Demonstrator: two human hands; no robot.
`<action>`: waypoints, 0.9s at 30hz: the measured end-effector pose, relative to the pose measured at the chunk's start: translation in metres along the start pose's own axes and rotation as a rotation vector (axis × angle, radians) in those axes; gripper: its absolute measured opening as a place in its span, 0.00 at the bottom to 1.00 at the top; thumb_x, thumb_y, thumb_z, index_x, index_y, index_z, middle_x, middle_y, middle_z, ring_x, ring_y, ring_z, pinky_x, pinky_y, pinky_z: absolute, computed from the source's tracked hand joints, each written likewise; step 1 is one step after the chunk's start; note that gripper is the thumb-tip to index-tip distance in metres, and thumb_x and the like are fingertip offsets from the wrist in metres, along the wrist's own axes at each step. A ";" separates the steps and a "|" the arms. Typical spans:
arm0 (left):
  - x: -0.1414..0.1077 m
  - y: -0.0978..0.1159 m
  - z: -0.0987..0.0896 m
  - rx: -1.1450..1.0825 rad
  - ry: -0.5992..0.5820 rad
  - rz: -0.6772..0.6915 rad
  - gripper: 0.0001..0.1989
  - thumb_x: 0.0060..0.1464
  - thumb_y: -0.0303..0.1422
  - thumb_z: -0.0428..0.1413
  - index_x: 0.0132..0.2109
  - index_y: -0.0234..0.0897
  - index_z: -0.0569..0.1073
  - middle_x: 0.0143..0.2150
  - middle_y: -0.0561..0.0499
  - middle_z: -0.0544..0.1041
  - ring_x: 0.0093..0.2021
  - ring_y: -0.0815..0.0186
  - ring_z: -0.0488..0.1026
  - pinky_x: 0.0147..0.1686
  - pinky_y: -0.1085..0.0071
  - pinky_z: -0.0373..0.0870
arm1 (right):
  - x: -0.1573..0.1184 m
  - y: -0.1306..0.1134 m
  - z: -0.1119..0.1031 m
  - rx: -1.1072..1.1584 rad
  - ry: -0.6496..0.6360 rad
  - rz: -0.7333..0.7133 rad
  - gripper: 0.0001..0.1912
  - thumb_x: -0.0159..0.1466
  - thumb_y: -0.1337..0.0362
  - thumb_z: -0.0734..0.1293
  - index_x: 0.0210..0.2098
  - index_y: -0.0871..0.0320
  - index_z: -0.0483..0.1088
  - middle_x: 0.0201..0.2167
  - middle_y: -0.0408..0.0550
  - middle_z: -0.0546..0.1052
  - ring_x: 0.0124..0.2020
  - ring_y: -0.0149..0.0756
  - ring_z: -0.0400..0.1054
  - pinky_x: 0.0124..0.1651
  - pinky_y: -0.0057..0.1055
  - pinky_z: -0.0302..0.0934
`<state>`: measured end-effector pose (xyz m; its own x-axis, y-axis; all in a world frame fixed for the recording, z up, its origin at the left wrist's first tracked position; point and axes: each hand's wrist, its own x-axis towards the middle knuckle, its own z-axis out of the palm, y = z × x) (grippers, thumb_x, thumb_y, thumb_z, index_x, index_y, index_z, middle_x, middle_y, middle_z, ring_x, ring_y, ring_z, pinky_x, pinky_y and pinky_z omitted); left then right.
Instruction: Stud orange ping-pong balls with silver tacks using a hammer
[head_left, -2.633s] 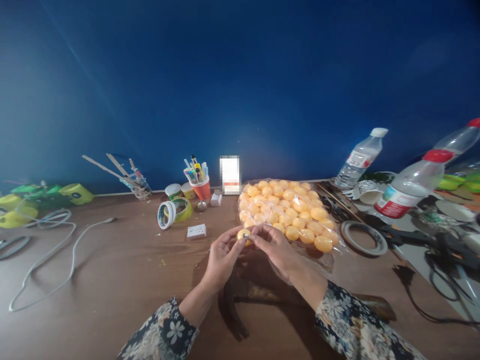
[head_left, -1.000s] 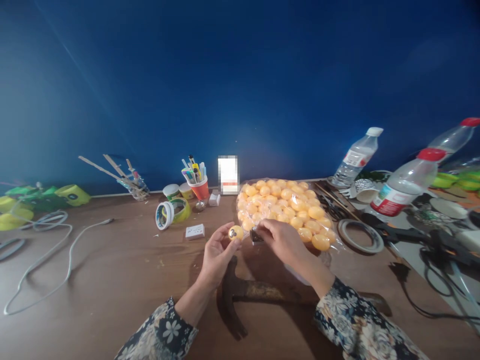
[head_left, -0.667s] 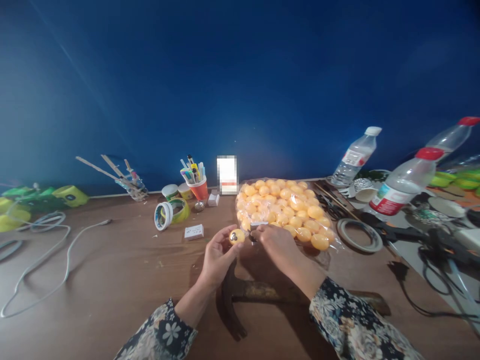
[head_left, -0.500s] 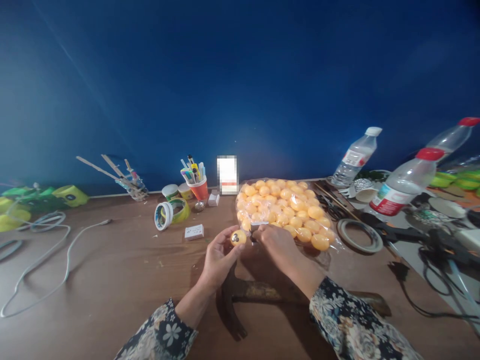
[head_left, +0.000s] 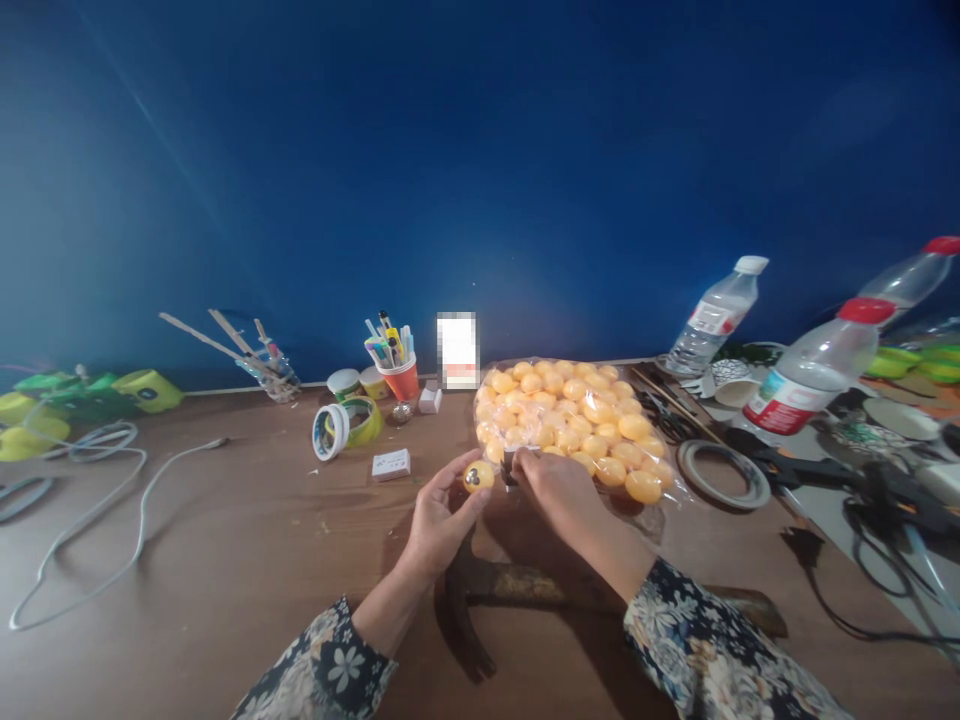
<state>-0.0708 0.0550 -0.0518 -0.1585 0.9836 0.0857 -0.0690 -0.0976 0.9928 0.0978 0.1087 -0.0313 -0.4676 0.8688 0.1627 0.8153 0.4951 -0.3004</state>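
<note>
A small yellow-orange plastic ball (head_left: 480,474) is pinched in the fingertips of my left hand (head_left: 437,522). Several shiny metal beads show in a round spot on its near side. Just right of it, the fingers of my right hand (head_left: 555,490) are closed on a small dark piece with a pale edge (head_left: 509,468), mostly covered by the fingers, so its kind is unclear. The piece and the ball are apart. Behind my right hand lies a clear bag of yellow-orange balls (head_left: 559,400). On the table below both wrists rests a claw hammer (head_left: 517,582), its handle partly hidden by my right forearm.
Left of centre stand a cup of pens (head_left: 397,375), tape rolls (head_left: 360,420) and a small white box (head_left: 391,464). A white cable (head_left: 142,510) crosses the left side. To the right are a tape roll (head_left: 724,474), a glue gun (head_left: 795,462) and plastic bottles (head_left: 814,370).
The small dark piece in my right fingers has turned slightly, and its pale edge shows less. My left hand keeps the ball almost in place. The view has shifted slightly.
</note>
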 end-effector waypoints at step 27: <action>0.003 -0.011 -0.005 0.033 0.068 0.034 0.20 0.45 0.33 0.65 0.47 0.37 0.73 0.41 0.49 0.78 0.36 0.67 0.76 0.37 0.74 0.72 | -0.004 -0.006 0.002 0.985 0.160 0.012 0.06 0.61 0.61 0.65 0.30 0.56 0.70 0.26 0.42 0.74 0.28 0.33 0.68 0.35 0.29 0.63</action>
<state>-0.0759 0.0586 -0.0629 -0.2271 0.9671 0.1147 -0.0302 -0.1247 0.9917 0.0938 0.1026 -0.0321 -0.3504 0.9006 0.2572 0.1389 0.3215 -0.9367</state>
